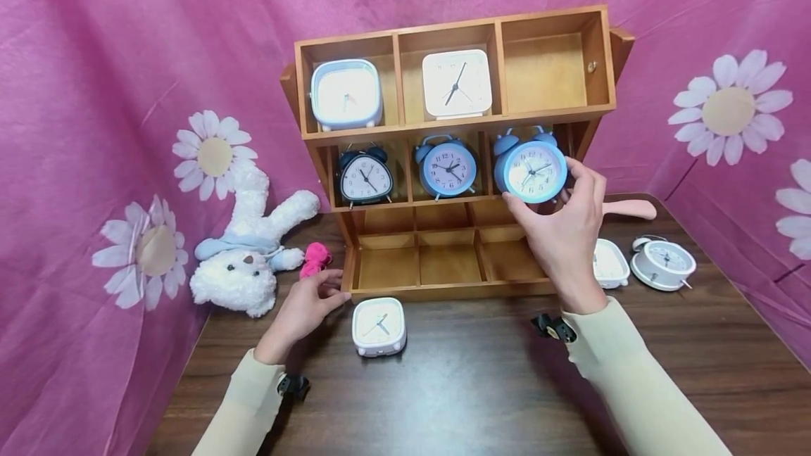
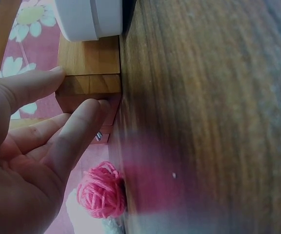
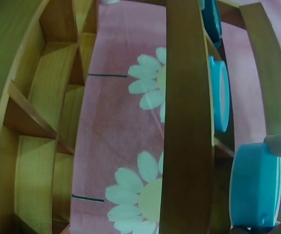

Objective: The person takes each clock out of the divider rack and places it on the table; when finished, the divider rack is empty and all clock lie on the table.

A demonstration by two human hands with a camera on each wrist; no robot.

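My right hand [image 1: 567, 231] grips a light-blue twin-bell alarm clock [image 1: 532, 173] at the right compartment of the shelf's middle row. The right wrist view catches this clock's blue side [image 3: 252, 185] with fingertips at its edge. With thumb and fingers on either side, my left hand [image 1: 310, 307] holds the lower left front corner of the wooden shelf [image 1: 443, 293]; the left wrist view shows that corner [image 2: 89, 84] between them. A second blue twin-bell clock [image 1: 448, 169] stands in the middle compartment, and a dark green one [image 1: 366, 178] is at its left.
Up top stand a blue-rimmed clock [image 1: 346, 93] and a white square clock [image 1: 456, 83]. Another white clock [image 1: 379, 327] sits before the shelf. On the left lie a white teddy bear [image 1: 234, 276] and pink yarn [image 1: 315, 259]. Two white clocks, one twin-bell [image 1: 664, 264], are at right.
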